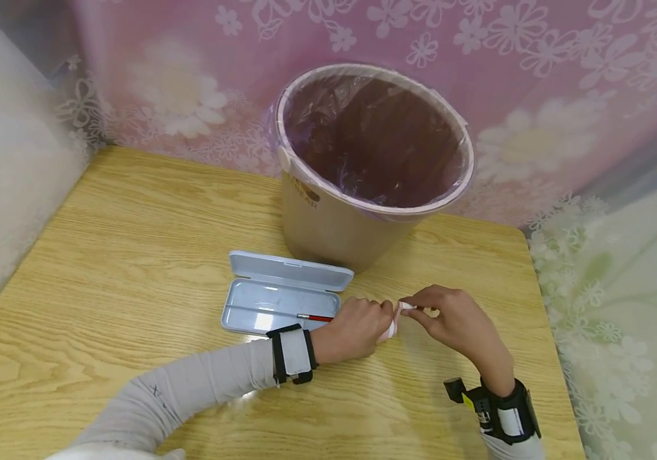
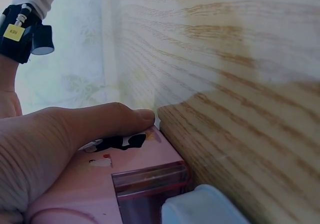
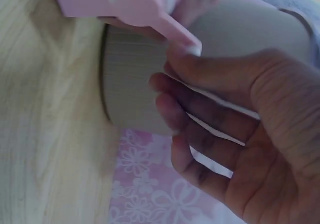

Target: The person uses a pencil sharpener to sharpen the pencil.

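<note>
My left hand [image 1: 354,329] grips a pink crank pencil sharpener [image 2: 145,154] on the table, mostly hidden by that hand in the head view. The left thumb [image 2: 110,121] lies along the sharpener's printed side, above a see-through section. My right hand [image 1: 460,319] pinches the end of the crank handle [image 3: 177,32] between thumb and fingers; its other fingers are loosely bent. A red pencil [image 1: 318,317] with a pale end shows over the pencil case [image 1: 248,303]; its other end disappears behind my left hand, so I cannot tell whether it sits in the sharpener.
The light blue pencil case stands with its lid [image 1: 290,271] raised, left of the hands. Behind it rises a large beige bin [image 1: 334,223] lined with a clear bag. The wooden table [image 1: 161,255] meets flower-patterned covering [image 1: 179,96] at the back.
</note>
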Demonstrator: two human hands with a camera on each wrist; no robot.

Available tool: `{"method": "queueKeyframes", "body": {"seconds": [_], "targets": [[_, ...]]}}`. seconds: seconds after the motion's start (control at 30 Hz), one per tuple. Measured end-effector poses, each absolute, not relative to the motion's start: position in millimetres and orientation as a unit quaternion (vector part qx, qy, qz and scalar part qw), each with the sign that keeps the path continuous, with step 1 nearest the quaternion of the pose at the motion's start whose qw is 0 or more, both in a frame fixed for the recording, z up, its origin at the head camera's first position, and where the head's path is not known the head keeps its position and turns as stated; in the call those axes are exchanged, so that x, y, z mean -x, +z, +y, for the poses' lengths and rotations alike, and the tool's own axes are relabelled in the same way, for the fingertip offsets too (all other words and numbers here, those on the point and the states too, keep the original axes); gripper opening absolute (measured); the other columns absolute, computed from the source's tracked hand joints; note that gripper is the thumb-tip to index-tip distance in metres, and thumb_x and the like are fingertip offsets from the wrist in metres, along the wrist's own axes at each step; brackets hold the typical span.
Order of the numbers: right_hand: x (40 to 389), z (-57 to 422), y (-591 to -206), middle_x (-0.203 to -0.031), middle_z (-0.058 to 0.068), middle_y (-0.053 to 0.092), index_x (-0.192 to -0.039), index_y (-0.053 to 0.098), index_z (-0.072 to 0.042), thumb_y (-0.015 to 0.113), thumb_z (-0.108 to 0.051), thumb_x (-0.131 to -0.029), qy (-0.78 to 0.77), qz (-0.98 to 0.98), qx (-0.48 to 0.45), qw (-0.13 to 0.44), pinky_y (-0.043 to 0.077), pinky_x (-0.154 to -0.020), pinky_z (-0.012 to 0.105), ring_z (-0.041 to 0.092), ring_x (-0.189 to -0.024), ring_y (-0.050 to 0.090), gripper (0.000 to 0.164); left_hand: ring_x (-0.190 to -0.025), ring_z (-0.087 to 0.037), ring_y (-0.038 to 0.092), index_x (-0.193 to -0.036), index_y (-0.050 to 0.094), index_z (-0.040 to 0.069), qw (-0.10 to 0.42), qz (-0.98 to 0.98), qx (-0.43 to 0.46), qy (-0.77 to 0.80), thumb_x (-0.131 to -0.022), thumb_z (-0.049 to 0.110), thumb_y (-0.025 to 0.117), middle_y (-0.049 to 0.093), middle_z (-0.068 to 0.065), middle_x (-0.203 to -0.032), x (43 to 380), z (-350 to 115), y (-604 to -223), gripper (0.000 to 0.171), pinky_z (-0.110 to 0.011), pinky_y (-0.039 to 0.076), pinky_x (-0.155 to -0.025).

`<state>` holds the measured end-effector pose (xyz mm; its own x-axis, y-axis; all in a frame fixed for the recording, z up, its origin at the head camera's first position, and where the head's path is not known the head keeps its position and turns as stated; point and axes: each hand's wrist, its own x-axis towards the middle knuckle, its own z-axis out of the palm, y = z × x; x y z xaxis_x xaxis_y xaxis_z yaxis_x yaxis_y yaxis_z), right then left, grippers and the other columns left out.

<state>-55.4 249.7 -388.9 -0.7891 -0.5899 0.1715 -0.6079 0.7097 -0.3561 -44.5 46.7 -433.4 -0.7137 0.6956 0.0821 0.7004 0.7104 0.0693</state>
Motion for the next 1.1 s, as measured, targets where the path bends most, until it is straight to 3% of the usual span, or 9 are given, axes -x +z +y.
{"method": "queueKeyframes", "body": {"seconds": [0.1,0.23,0.37,0.47,0.73,0.8,0.97,1.1], "targets": [[57.9,245.5,-393.7,-0.085,-0.002,0.075,-0.103,0.081,-0.009,0.079,-0.013,-0.088,0.17,-0.939,-0.3,-0.003,0.045,-0.058,0.023,0.003,-0.065,0.057,0.016,-0.053,-0.007,0.057,-0.106,0.065,0.015,0.02,-0.924,0.379,-0.033,-0.09,0.027,0.072,0.058,0.008,-0.068,43.9,48.1,-432.8,0.021,-0.023,0.044,-0.045],[66.6,240.9,-405.7,-0.083,0.0,0.074,-0.104,0.079,-0.005,0.075,-0.011,-0.091,0.15,-0.943,-0.288,-0.072,0.044,-0.058,0.022,0.003,-0.064,0.056,0.015,-0.052,-0.006,0.054,-0.11,0.065,0.014,0.018,-0.924,0.38,-0.019,-0.085,0.027,0.076,0.057,0.009,-0.066,44.0,49.1,-432.8,0.03,-0.022,0.042,-0.044],[68.0,241.8,-419.2,-0.078,-0.004,0.068,-0.093,0.076,-0.005,0.071,-0.003,-0.091,0.168,-0.93,-0.304,-0.123,0.044,-0.059,0.021,0.001,-0.064,0.051,0.006,-0.052,-0.007,0.056,-0.098,0.063,0.016,0.026,-0.925,0.378,-0.025,-0.082,0.027,0.078,0.058,0.009,-0.066,43.4,50.8,-434.5,0.025,-0.024,0.043,-0.044],[61.6,243.2,-425.0,-0.076,-0.006,0.062,-0.086,0.071,-0.01,0.067,0.001,-0.091,0.193,-0.917,-0.322,-0.138,0.044,-0.06,0.021,0.0,-0.065,0.048,0.013,-0.055,-0.008,0.059,-0.091,0.06,0.017,0.03,-0.926,0.375,-0.031,-0.082,0.028,0.078,0.059,0.008,-0.066,43.1,50.1,-435.1,0.024,-0.024,0.044,-0.045],[33.0,245.6,-426.9,-0.085,-0.003,0.068,-0.095,0.071,-0.008,0.07,-0.007,-0.094,0.243,-0.887,-0.343,-0.191,0.049,-0.062,0.021,-0.002,-0.071,0.055,0.002,-0.054,-0.009,0.059,-0.087,0.057,0.017,0.019,-0.925,0.376,-0.042,-0.085,0.029,0.078,0.057,0.008,-0.065,43.4,47.0,-433.5,0.025,-0.025,0.044,-0.046],[25.9,246.7,-423.6,-0.086,-0.004,0.068,-0.099,0.072,-0.008,0.071,-0.009,-0.094,0.248,-0.883,-0.34,-0.206,0.05,-0.063,0.022,-0.003,-0.072,0.056,0.005,-0.052,-0.008,0.057,-0.086,0.057,0.016,0.02,-0.925,0.378,-0.044,-0.086,0.028,0.077,0.055,0.008,-0.063,43.1,46.7,-433.5,0.023,-0.024,0.043,-0.045],[14.5,249.1,-407.0,-0.09,-0.005,0.07,-0.105,0.076,-0.008,0.073,-0.008,-0.092,0.246,-0.883,-0.346,-0.203,0.054,-0.066,0.025,-0.003,-0.075,0.058,0.014,-0.048,-0.006,0.051,-0.083,0.055,0.017,0.035,-0.924,0.377,-0.043,-0.086,0.021,0.072,0.05,0.009,-0.059,43.3,46.5,-434.8,0.018,-0.023,0.039,-0.043],[9.8,250.9,-388.7,-0.09,-0.008,0.07,-0.103,0.076,-0.011,0.075,-0.008,-0.09,0.243,-0.89,-0.352,-0.16,0.053,-0.065,0.025,-0.003,-0.075,0.058,0.013,-0.048,-0.005,0.051,-0.081,0.054,0.018,0.044,-0.924,0.377,-0.046,-0.085,0.019,0.072,0.049,0.009,-0.058,43.5,46.6,-435.2,0.018,-0.023,0.038,-0.041]]}}
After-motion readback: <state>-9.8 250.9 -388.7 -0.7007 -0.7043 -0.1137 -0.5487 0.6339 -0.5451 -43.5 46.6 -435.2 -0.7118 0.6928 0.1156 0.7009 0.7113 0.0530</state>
